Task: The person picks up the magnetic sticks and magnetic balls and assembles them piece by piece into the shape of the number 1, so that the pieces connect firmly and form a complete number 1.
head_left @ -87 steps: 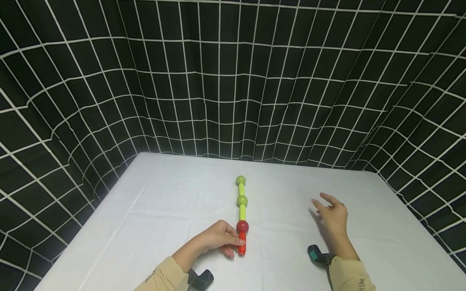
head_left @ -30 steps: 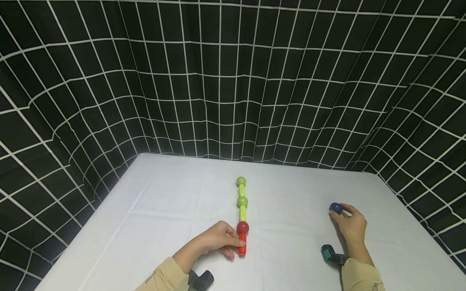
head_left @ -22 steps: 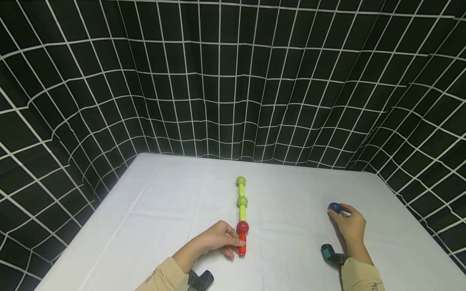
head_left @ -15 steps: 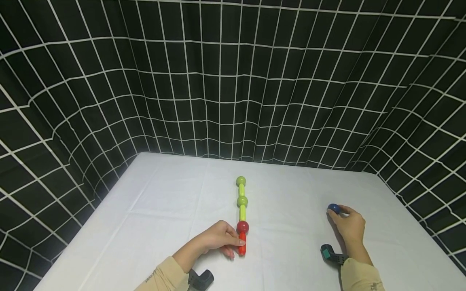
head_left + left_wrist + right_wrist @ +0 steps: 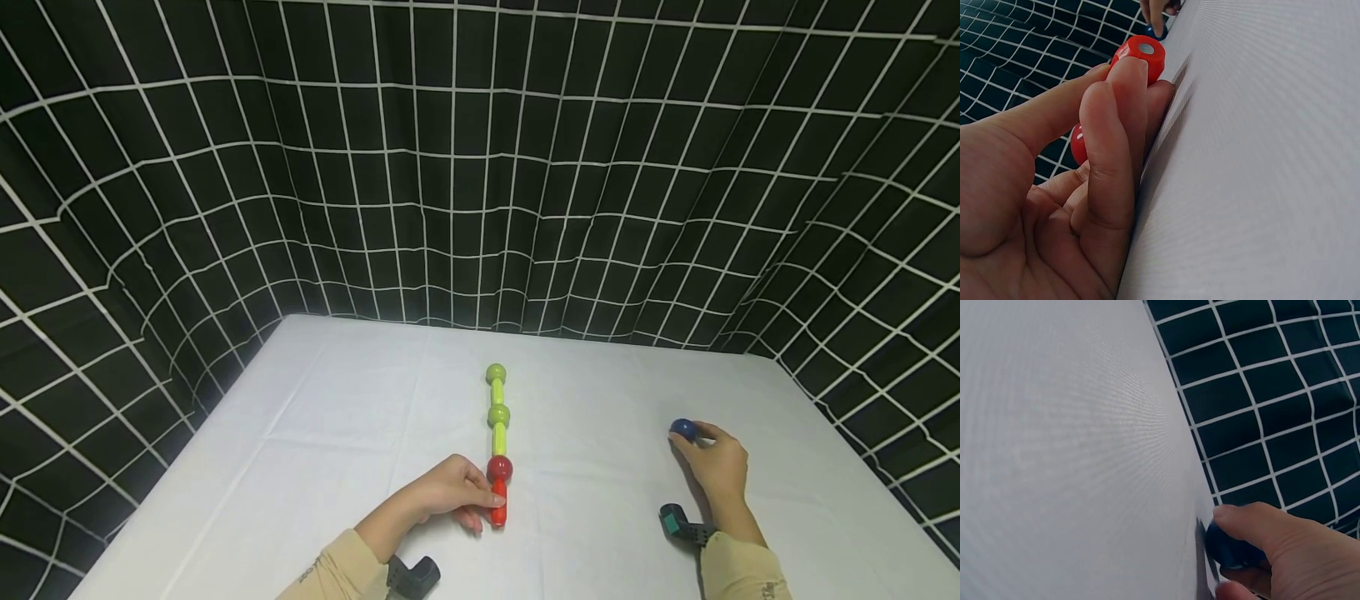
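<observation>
My left hand [image 5: 452,490] pinches a red rod [image 5: 499,503] between thumb and fingers; the left wrist view shows a round metal spot on the rod's end. The rod's far end meets a red ball [image 5: 499,467]. Beyond that ball a straight chain runs away from me: a yellow-green rod [image 5: 499,440], a green ball [image 5: 498,416], another yellow-green rod [image 5: 497,392] and a second green ball [image 5: 496,373]. Well to the right, my right hand [image 5: 718,465] holds a blue ball [image 5: 683,429] by its fingertips, low over the table. In the right wrist view, thumb and fingers partly cover the blue ball [image 5: 1229,547].
A white cloth [image 5: 337,383] covers the table. Black curtains [image 5: 480,167] with a white grid stand behind it and along both sides. A dark wrist device [image 5: 414,577] is on the left wrist, another dark device [image 5: 678,525] on the right.
The right hand, holding nothing 2.9 s ago, has since gripped the blue ball and shifted slightly left with it. The left hand and the chain stay in place.
</observation>
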The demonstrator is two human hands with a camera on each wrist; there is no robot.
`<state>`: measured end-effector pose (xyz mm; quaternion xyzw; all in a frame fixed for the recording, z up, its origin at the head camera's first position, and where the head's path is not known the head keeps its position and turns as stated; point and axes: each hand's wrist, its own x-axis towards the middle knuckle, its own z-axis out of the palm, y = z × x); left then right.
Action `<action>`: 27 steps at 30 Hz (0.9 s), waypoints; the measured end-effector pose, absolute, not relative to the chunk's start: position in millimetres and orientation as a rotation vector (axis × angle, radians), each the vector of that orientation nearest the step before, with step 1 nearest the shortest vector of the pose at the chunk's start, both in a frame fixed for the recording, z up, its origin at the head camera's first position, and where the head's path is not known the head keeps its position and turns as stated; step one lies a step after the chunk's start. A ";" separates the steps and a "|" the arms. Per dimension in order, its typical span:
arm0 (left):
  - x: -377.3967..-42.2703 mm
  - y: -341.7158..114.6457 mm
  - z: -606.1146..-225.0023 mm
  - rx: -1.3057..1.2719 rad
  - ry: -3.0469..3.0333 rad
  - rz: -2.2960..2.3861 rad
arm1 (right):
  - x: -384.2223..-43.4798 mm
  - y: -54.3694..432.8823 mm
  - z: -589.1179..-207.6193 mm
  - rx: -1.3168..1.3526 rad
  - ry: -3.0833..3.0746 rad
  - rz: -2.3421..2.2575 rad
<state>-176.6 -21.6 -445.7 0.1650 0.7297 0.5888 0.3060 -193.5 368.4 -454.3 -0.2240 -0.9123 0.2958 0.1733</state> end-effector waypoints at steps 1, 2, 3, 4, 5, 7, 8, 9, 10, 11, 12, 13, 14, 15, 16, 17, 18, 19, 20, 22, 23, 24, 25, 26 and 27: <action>-176.5 -21.7 -445.6 0.439 1.930 1.559 | -193.2 367.9 -454.0 -0.635 -2.589 0.844; -176.4 -21.7 -445.4 0.442 1.928 1.560 | -193.1 367.5 -453.8 -0.637 -2.590 0.850; -176.2 -21.6 -445.2 0.443 1.927 1.561 | -192.9 366.9 -453.5 -0.639 -2.590 0.858; -176.0 -21.6 -445.1 0.444 1.926 1.563 | -192.7 366.2 -453.3 -0.642 -2.590 0.864; -175.7 -21.6 -444.8 0.439 1.922 1.566 | -192.6 365.5 -453.1 -0.643 -2.589 0.868; -175.4 -21.7 -444.6 0.436 1.919 1.571 | -192.2 363.3 -452.5 -0.631 -2.589 0.873; -175.2 -21.7 -444.4 0.434 1.920 1.573 | -192.0 361.9 -452.2 -0.619 -2.591 0.872; -175.1 -21.7 -444.3 0.434 1.921 1.574 | -191.7 360.4 -452.0 -0.603 -2.594 0.868; -175.0 -21.7 -444.2 0.434 1.924 1.573 | -191.4 358.7 -452.0 -0.588 -2.599 0.863; -175.0 -21.7 -444.1 0.434 1.926 1.571 | -191.1 356.9 -452.0 -0.569 -2.603 0.857; -174.9 -21.7 -444.1 0.435 1.930 1.568 | -190.8 355.1 -451.9 -0.552 -2.608 0.853; -174.9 -21.6 -444.1 0.435 1.933 1.566 | -190.6 353.4 -452.0 -0.536 -2.613 0.841; -174.8 -21.4 -444.1 0.435 1.936 1.564 | -190.2 351.7 -452.0 -0.519 -2.619 0.834; -174.8 -21.4 -444.1 0.434 1.938 1.563 | -189.9 349.9 -451.9 -0.505 -2.625 0.830; -174.7 -21.3 -444.1 0.432 1.939 1.562 | -189.4 348.2 -451.8 -0.492 -2.629 0.825; -174.6 -21.3 -444.0 0.431 1.939 1.562 | -188.8 346.5 -451.7 -0.476 -2.631 0.819; -174.5 -21.3 -444.0 0.430 1.939 1.563 | -188.0 344.6 -451.4 -0.460 -2.634 0.813; -174.4 -21.3 -443.9 0.429 1.937 1.564 | -187.2 342.5 -450.9 -0.440 -2.635 0.805; -174.3 -21.3 -443.9 0.428 1.935 1.563 | -186.4 340.4 -450.5 -0.421 -2.636 0.798; -174.3 -21.4 -444.2 0.429 1.933 1.564 | -185.1 336.3 -449.7 -0.383 -2.640 0.779; -174.4 -21.4 -444.3 0.429 1.932 1.564 | -184.7 334.2 -449.1 -0.362 -2.643 0.767; -174.5 -21.5 -444.5 0.431 1.932 1.564 | -184.5 332.1 -448.3 -0.341 -2.647 0.760; -174.6 -21.5 -444.6 0.430 1.934 1.564 | -184.4 330.0 -447.4 -0.321 -2.656 0.753; -174.7 -21.6 -444.6 0.430 1.935 1.565 | -184.4 328.1 -446.7 -0.302 -2.664 0.746; -174.8 -21.7 -444.5 0.430 1.935 1.566 | -184.3 326.2 -445.9 -0.285 -2.673 0.745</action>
